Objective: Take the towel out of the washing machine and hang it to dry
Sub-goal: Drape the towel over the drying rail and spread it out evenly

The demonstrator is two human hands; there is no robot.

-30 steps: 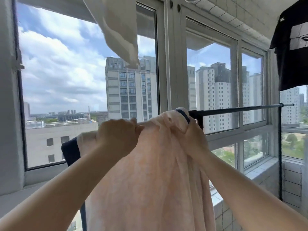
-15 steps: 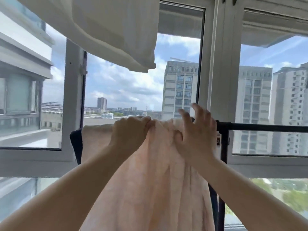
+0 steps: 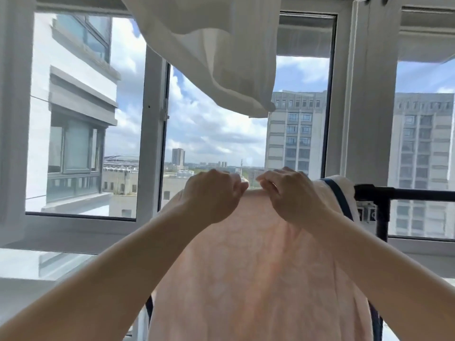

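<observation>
A black drying rail (image 3: pixel 418 194) carries the pink towel (image 3: pixel 258 267) draped over it.

Bright daylight floods in through the window (image 3: pixel 246 134), backlighting the towel (image 3: pixel 258 267) so it glows, leaving the near forearms in soft shade, while the whole picture is slightly soft and its edges bend.

Pale peach-pink towel (image 3: pixel 258 267) with faint mottled pattern and dark navy edge stripe. Black rail (image 3: pixel 418 194) at right. White cloth (image 3: pixel 216 52) overhead. White window frame (image 3: pixel 152 134). Blue sky, white clouds, grey-white buildings outside.
</observation>
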